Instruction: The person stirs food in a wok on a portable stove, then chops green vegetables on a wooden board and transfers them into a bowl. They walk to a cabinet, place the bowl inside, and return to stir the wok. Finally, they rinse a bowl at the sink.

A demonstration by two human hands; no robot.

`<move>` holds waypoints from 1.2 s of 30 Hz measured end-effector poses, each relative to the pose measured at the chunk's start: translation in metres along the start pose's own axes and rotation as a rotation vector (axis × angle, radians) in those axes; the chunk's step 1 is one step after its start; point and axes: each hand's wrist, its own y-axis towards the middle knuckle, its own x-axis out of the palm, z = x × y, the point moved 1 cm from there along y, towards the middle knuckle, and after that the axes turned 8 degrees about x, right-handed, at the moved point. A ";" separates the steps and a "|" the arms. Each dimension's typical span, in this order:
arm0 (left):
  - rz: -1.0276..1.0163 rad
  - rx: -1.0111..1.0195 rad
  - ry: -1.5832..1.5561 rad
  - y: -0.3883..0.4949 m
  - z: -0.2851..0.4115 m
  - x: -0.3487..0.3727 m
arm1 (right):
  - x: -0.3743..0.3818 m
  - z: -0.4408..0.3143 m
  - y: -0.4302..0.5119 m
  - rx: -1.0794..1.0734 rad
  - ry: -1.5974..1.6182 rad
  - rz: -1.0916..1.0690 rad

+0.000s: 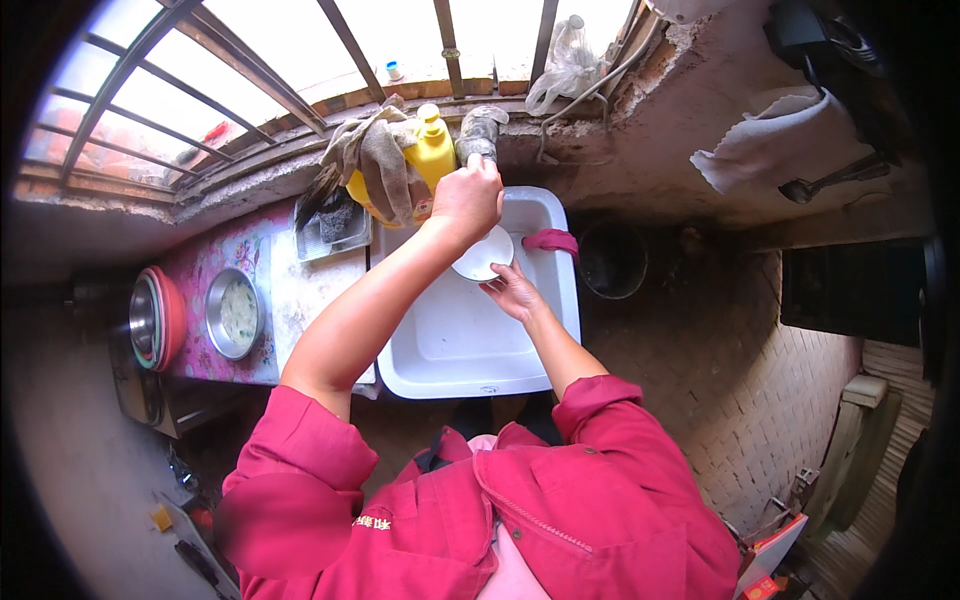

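Observation:
My right hand holds a white bowl (486, 256) by its rim over a large white plastic basin (465, 367), thumb on the inside. That hand (514, 291) is at the bowl's lower right edge. Reaching over the basin's far side, my left hand (469, 193) is closed at a wrapped faucet (481, 129); whether it grips the faucet's handle is hidden. A pink cloth (551, 241) hangs over the basin's right rim. Just left of the faucet stands a yellow plastic jug (435, 150) with grey-brown gloves (382, 157) draped over it.
Left of the basin, a floral-covered table (259, 255) bears a metal bowl of food (236, 313), stacked basins (159, 319) and a clear plastic tray (352, 244). A barred window (446, 52) lies ahead. A dark round container (613, 259) stands right of the basin; a white cloth (772, 139) hangs on the right wall.

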 end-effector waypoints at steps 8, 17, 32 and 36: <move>0.207 -0.097 -0.142 -0.030 -0.006 0.000 | -0.033 0.009 -0.017 0.019 -0.029 -0.061; 0.276 -0.412 -0.574 -0.149 -0.015 0.026 | -0.044 0.005 0.020 -0.014 -0.148 -0.055; 0.158 -0.999 -1.263 -0.227 -0.016 0.104 | -0.024 0.070 0.019 0.473 0.619 -0.181; 0.324 -1.106 -1.241 -0.223 -0.025 0.099 | 0.001 0.087 0.016 0.669 0.880 -0.341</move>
